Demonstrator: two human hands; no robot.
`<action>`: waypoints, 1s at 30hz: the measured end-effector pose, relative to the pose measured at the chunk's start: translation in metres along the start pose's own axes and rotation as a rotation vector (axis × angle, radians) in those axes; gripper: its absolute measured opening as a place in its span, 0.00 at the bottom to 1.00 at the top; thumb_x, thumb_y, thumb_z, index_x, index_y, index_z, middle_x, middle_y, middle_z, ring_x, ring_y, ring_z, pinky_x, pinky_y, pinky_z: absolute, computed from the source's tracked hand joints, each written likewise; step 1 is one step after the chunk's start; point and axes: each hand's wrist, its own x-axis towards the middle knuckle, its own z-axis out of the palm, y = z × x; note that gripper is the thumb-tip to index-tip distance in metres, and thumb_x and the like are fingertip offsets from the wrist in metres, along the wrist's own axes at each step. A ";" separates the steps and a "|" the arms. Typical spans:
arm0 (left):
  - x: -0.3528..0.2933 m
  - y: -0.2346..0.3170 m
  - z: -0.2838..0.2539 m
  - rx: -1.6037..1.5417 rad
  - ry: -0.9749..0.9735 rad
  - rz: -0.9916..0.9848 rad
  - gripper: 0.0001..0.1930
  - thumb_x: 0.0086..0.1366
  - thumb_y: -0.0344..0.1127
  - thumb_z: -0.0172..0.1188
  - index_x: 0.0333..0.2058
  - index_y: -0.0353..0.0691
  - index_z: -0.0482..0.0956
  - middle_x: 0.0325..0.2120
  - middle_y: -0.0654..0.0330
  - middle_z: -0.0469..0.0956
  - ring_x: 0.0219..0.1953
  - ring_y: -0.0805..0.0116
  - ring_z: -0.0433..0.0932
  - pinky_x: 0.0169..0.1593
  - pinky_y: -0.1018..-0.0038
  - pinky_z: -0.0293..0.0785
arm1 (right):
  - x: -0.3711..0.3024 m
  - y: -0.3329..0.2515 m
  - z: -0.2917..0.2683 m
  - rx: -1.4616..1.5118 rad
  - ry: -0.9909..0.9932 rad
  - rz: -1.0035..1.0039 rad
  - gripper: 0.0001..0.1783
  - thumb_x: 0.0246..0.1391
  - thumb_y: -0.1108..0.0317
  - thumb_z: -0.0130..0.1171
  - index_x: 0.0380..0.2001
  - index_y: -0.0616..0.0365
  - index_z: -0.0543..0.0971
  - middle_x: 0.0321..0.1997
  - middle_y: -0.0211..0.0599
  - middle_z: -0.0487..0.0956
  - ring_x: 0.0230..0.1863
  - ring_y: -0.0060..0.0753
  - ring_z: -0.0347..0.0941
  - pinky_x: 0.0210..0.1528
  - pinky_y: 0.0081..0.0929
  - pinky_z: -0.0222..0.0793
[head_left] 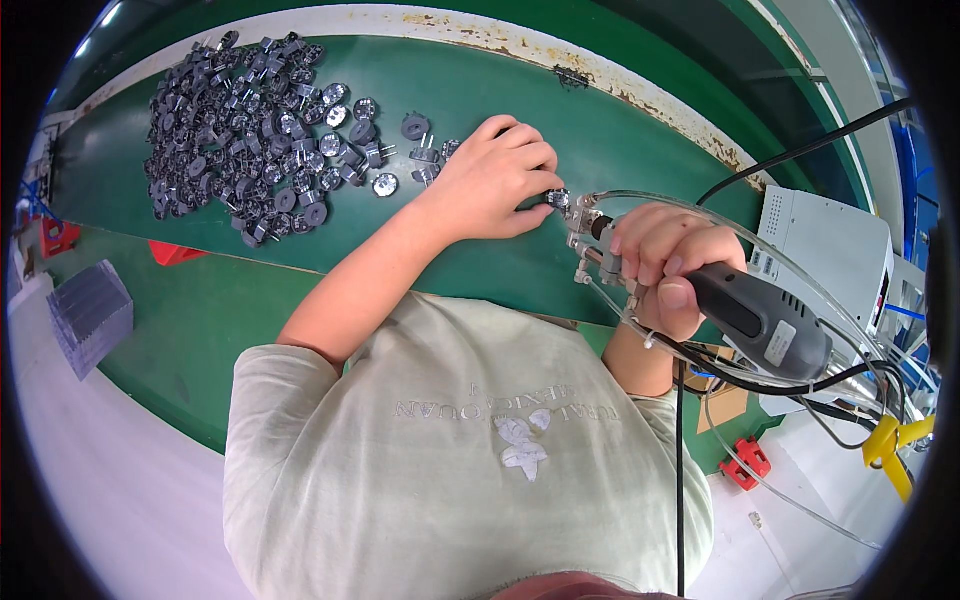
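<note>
Left hand (pixel 500 180) pinching small black part (pixel 559 198) over green table (pixel 480 270), right hand (pixel 675 260) wrapped round powered screwdriver (pixel 765 325), tip at part. Likely fastening; next calls for steady alignment.

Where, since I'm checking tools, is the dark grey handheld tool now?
In the head view's right half, the dark grey handheld tool is gripped in the right hand, just lower-left of the white box.

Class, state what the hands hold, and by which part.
Right hand: a long grey plastic power tool, around its front section. Left hand: a small black-and-silver component, apparently pinched by its edge.
</note>
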 end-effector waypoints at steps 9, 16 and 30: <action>-0.001 0.001 0.000 0.001 0.003 0.001 0.13 0.53 0.39 0.74 0.38 0.46 0.89 0.39 0.68 0.79 0.52 0.63 0.77 0.65 0.58 0.67 | 0.001 0.003 0.004 -0.010 0.016 -0.006 0.13 0.58 0.70 0.68 0.32 0.57 0.71 0.21 0.35 0.75 0.20 0.33 0.73 0.29 0.39 0.77; 0.000 -0.001 -0.003 -0.023 -0.012 0.027 0.13 0.53 0.38 0.73 0.38 0.45 0.89 0.39 0.66 0.80 0.52 0.61 0.77 0.64 0.57 0.66 | 0.010 0.008 0.015 -0.053 0.013 0.036 0.13 0.45 0.82 0.68 0.28 0.61 0.72 0.21 0.38 0.77 0.21 0.33 0.74 0.29 0.29 0.74; 0.069 -0.032 -0.060 0.200 -0.157 -0.150 0.12 0.56 0.45 0.70 0.36 0.48 0.91 0.40 0.60 0.84 0.53 0.54 0.78 0.61 0.54 0.68 | 0.008 -0.045 -0.014 0.165 0.203 -0.204 0.21 0.59 0.57 0.77 0.36 0.58 0.75 0.23 0.35 0.78 0.22 0.34 0.75 0.30 0.39 0.78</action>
